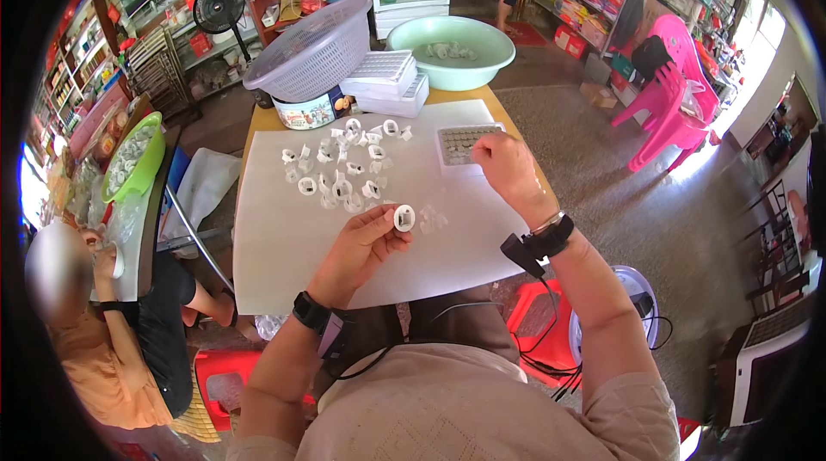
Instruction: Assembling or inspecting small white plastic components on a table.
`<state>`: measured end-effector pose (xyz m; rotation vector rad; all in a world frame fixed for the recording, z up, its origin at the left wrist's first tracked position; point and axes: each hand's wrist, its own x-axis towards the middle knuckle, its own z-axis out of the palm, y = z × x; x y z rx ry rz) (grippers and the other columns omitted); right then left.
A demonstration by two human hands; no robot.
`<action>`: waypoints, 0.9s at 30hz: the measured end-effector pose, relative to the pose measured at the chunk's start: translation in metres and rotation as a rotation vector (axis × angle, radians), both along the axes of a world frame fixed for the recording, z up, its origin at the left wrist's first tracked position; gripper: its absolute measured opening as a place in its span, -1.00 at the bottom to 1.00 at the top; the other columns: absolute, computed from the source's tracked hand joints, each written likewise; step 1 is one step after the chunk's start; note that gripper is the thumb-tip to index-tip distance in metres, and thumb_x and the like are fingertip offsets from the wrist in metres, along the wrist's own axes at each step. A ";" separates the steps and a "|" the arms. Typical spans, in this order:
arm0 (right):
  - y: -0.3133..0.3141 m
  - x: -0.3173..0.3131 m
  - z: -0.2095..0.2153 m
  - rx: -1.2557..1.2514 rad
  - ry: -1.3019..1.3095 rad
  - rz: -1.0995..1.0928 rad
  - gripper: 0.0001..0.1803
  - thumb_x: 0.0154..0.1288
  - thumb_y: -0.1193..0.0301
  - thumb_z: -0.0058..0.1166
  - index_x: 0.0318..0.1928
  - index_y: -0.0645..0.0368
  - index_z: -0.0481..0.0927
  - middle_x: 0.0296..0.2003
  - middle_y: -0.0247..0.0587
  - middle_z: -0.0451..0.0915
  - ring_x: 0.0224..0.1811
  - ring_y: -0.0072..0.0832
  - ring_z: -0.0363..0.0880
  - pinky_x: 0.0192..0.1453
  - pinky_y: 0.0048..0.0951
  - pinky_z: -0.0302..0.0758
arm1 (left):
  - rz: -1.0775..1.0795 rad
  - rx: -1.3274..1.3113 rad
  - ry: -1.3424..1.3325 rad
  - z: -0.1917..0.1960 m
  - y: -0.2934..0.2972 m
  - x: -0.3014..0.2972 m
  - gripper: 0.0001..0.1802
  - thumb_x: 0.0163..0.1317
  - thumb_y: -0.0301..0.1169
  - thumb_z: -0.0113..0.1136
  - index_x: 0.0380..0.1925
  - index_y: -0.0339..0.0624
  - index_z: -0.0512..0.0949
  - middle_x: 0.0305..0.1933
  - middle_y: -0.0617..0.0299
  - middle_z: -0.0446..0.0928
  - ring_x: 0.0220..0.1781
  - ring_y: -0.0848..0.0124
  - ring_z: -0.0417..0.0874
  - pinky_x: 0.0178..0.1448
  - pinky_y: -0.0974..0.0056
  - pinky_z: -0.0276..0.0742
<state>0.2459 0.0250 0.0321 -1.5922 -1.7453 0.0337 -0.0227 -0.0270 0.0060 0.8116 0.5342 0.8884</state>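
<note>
Between the fingertips of my left hand (372,233) is a small round white plastic part (404,218) with a dark, metallic-looking centre. My right hand (509,170) is closed, its fingertips at the near right part of a white tray (443,160) filled with rows of small pieces. Whatever those fingers pinch, if anything, is hidden. Many similar white parts (346,190) lie scattered over the left and middle of the white-covered table (284,267). A few translucent pieces (433,220) rest just right of my left hand.
At the table's far side stand a grey plastic basket (314,52) on a round tub (305,113), stacked white trays (383,82), and a pale green basin (452,39) with white pieces inside. On the left sits another person (120,349) near a lime-green basin (133,156). Pink chairs (671,100) stand right.
</note>
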 end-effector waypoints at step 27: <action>-0.065 -0.072 0.007 -0.229 0.702 0.314 -0.92 0.15 0.59 0.18 -0.31 0.27 0.61 -0.46 -0.29 0.62 -0.43 -0.62 0.55 -0.34 -0.56 0.48 | -0.052 -0.112 -0.119 -0.010 0.012 0.002 -0.70 0.42 -0.43 -0.04 0.05 -0.37 0.45 -0.09 0.13 0.57 -0.14 0.39 0.63 -0.05 0.36 0.59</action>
